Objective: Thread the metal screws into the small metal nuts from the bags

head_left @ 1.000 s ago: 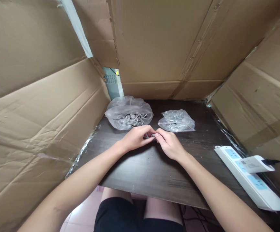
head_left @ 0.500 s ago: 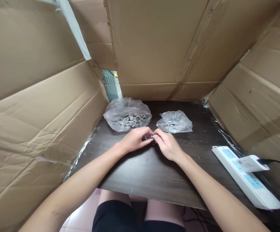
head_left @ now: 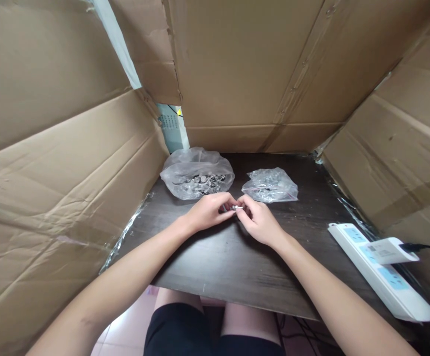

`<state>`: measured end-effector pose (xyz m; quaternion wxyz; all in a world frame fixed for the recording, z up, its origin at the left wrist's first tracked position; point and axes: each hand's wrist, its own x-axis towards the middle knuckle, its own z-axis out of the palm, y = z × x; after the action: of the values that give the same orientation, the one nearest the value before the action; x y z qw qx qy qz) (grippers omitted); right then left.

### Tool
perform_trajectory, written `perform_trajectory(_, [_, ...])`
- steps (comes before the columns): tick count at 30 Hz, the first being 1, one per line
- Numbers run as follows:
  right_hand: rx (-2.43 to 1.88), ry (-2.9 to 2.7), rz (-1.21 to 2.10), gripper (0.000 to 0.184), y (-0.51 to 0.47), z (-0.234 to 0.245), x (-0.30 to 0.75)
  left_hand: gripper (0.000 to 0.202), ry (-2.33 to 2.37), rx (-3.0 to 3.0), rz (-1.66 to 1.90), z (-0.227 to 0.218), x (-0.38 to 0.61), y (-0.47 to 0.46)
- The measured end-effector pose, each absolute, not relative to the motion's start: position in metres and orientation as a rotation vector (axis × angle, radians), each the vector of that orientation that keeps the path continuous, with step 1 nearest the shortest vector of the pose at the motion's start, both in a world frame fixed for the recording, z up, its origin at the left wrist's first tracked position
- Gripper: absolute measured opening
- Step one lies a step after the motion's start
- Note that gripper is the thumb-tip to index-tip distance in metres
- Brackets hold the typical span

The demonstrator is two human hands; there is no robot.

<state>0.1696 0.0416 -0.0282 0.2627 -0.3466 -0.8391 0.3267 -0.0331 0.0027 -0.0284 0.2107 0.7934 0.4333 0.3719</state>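
Observation:
Over the middle of the dark table (head_left: 215, 257), my left hand (head_left: 210, 211) and my right hand (head_left: 258, 219) meet fingertip to fingertip. Between them is a small silvery metal piece (head_left: 236, 208) with a thin pale pin-like end pointing right; its exact kind is too small to tell. My left thumb and fingers pinch its left part, and my right thumb and fingertips close on the other end. Just beyond my left hand lies an open clear plastic bag (head_left: 177, 173) with many small round metal pieces (head_left: 209, 183) inside.
A smaller clear zip bag (head_left: 270, 185) lies beyond my right hand, its contents unclear. On the right edge rests a white power strip (head_left: 381, 274) with a plugged-in white adapter (head_left: 391, 250) and black cable. Cardboard walls (head_left: 252, 74) enclose the table at the back and sides.
My right fingertips have shifted slightly on the small metal piece, so more of it shows between the hands, including its pale thin end. The view has moved a little.

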Motion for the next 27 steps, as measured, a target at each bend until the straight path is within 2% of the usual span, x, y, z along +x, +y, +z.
perform_trajectory(10, [-0.981,-2.33,0.842,0.031,0.0421,-0.0274,0.1697,0.012,1.188,2.231,1.046,-0.028,-0.0316,0.0017])
perform_trajectory(18, [-1.002,-2.298,0.87,0.013,0.0396,-0.0221,0.1695,0.015,1.188,2.219,1.07,-0.0273,-0.0337,0.0031])
perform_trajectory(27, [-0.953,-2.327,0.895,0.02,0.0417,-0.0251,0.1699,0.015,1.21,2.21,1.04,-0.0272,-0.0324,0.0012])
